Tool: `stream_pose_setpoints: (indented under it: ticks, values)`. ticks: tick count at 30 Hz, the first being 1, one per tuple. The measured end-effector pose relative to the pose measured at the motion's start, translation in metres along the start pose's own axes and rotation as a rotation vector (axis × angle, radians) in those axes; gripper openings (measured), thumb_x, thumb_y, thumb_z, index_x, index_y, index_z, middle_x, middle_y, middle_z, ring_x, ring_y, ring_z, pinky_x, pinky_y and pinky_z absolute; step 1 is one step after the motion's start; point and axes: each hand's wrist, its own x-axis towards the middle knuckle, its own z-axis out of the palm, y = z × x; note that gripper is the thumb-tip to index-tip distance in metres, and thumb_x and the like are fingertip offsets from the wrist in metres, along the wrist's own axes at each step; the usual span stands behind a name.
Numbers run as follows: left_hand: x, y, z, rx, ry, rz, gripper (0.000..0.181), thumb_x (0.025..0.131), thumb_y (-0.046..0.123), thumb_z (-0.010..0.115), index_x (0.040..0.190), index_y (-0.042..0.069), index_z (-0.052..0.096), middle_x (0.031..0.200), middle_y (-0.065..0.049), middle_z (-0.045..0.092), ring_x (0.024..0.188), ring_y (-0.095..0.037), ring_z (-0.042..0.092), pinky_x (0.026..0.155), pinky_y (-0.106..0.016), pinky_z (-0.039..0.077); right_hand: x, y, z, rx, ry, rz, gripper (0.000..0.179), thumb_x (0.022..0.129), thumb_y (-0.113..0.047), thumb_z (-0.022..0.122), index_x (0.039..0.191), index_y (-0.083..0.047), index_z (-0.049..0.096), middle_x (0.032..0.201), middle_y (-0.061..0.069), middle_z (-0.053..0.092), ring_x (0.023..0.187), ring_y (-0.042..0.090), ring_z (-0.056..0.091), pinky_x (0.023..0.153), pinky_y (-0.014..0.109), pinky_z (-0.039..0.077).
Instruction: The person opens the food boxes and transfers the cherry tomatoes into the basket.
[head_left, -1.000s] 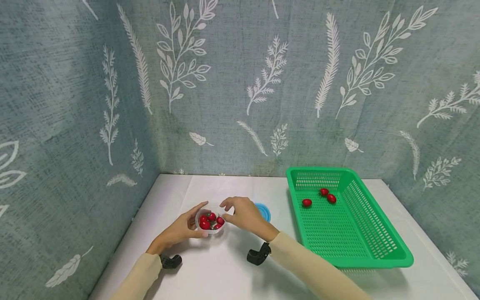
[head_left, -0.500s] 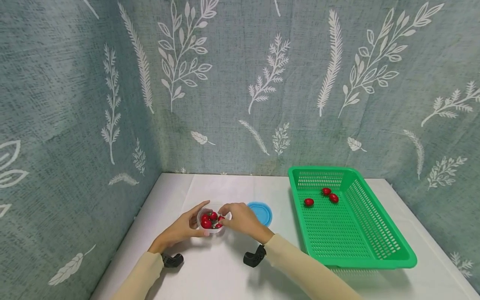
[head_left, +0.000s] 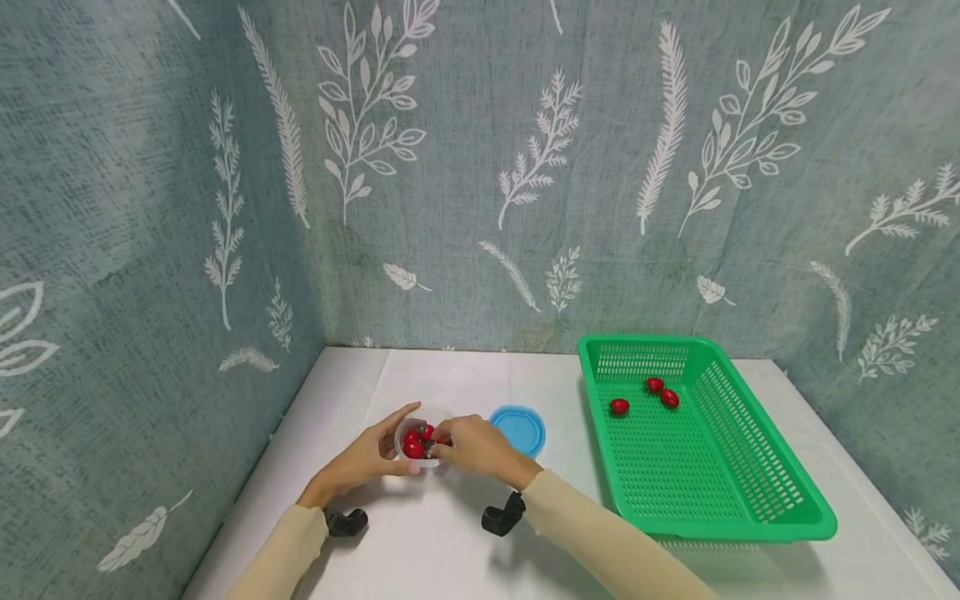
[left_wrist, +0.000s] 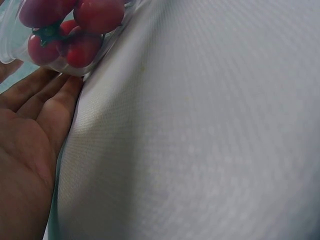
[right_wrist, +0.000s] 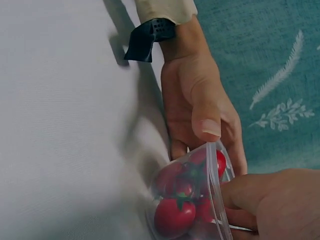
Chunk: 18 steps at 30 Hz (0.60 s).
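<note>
Red tomatoes (head_left: pixel 413 448) lie together inside a clear plastic cup (right_wrist: pixel 214 190), which is on the white table (head_left: pixel 420 542), a little toward eleven o'clock from the person's two wrists. The left hand (head_left: pixel 367 457) grips this cup from its nine o'clock side: the thumb is at the near wall, and the other fingers go around the far one. From three o'clock comes the right hand (head_left: pixel 476 446), with its bent fingertips inside the cup, among the tomatoes; whether they pinch one, I cannot tell, because the hand hides this place. Just beyond the right hand, near three o'clock of the cup, a blue round lid (head_left: pixel 517 429) lies flat on the table. Well apart, also at three o'clock, stands a green basket (head_left: pixel 697 475). Three more tomatoes (head_left: pixel 670 399) rest on its floor, toward eleven o'clock; two are close together and one is apart.
</note>
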Motion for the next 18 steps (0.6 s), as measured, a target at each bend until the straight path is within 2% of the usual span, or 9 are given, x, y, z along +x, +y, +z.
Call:
stream_pose_setpoints:
  ticks: [4, 6, 9, 11, 14, 18]
  values:
    - [-0.0001, 0.0006, 0.0002, 0.0, 0.003, 0.001, 0.102, 0.086, 0.017, 0.086, 0.165, 0.026, 0.024, 0.162, -0.012, 0.037, 0.135, -0.026, 0.043, 0.102, -0.033, 0.044, 0.0018, -0.0013, 0.0014, -0.004, -0.052, 0.001, 0.02, 0.1, -0.023, 0.069, 0.106, -0.008, 0.08, 0.085, -0.008, 0.071, 0.066, 0.002, 0.053, 0.057, 0.017, 0.045]
    - [-0.0001, 0.0005, 0.0, 0.002, 0.002, 0.003, 0.102, 0.086, 0.017, 0.086, 0.165, 0.026, 0.023, 0.161, -0.012, 0.038, 0.129, -0.026, 0.045, 0.096, -0.03, 0.045, 0.0024, -0.0023, 0.0017, -0.005, -0.07, 0.007, 0.022, 0.101, -0.024, 0.067, 0.096, -0.008, 0.081, 0.072, -0.009, 0.065, 0.06, 0.002, 0.048, 0.052, 0.017, 0.04]
    - [-0.0004, 0.0002, 0.0, 0.002, -0.001, 0.003, 0.103, 0.086, 0.018, 0.087, 0.166, 0.024, 0.023, 0.161, -0.012, 0.038, 0.133, -0.026, 0.044, 0.099, -0.031, 0.045, 0.0025, -0.0037, 0.0018, -0.005, -0.092, 0.015, 0.029, 0.102, -0.025, 0.065, 0.085, -0.007, 0.079, 0.061, -0.009, 0.053, 0.054, 0.004, 0.042, 0.048, 0.019, 0.033]
    - [-0.0006, -0.0001, 0.0, -0.001, -0.003, 0.003, 0.103, 0.086, 0.018, 0.087, 0.166, 0.025, 0.023, 0.162, -0.012, 0.036, 0.136, -0.028, 0.042, 0.102, -0.034, 0.044, 0.0024, -0.0042, 0.0015, -0.009, -0.098, 0.012, 0.028, 0.103, -0.025, 0.064, 0.085, -0.008, 0.078, 0.061, -0.01, 0.052, 0.055, 0.004, 0.042, 0.049, 0.019, 0.034]
    - [-0.0005, -0.0002, -0.0001, -0.006, -0.006, 0.004, 0.102, 0.086, 0.018, 0.086, 0.165, 0.027, 0.023, 0.163, -0.012, 0.035, 0.141, -0.029, 0.04, 0.107, -0.038, 0.042, 0.0028, -0.0032, 0.0021, 0.0, -0.101, 0.005, 0.022, 0.103, -0.025, 0.063, 0.095, -0.01, 0.078, 0.071, -0.013, 0.059, 0.061, 0.003, 0.048, 0.054, 0.019, 0.04]
    - [-0.0004, 0.0005, -0.0003, 0.008, -0.002, 0.001, 0.101, 0.086, 0.019, 0.087, 0.165, 0.03, 0.025, 0.161, -0.013, 0.037, 0.125, -0.024, 0.047, 0.096, -0.031, 0.045, 0.0038, -0.0011, 0.0036, 0.04, -0.107, 0.007, 0.022, 0.103, -0.024, 0.063, 0.097, -0.01, 0.079, 0.071, -0.01, 0.059, 0.061, 0.004, 0.048, 0.055, 0.019, 0.039]
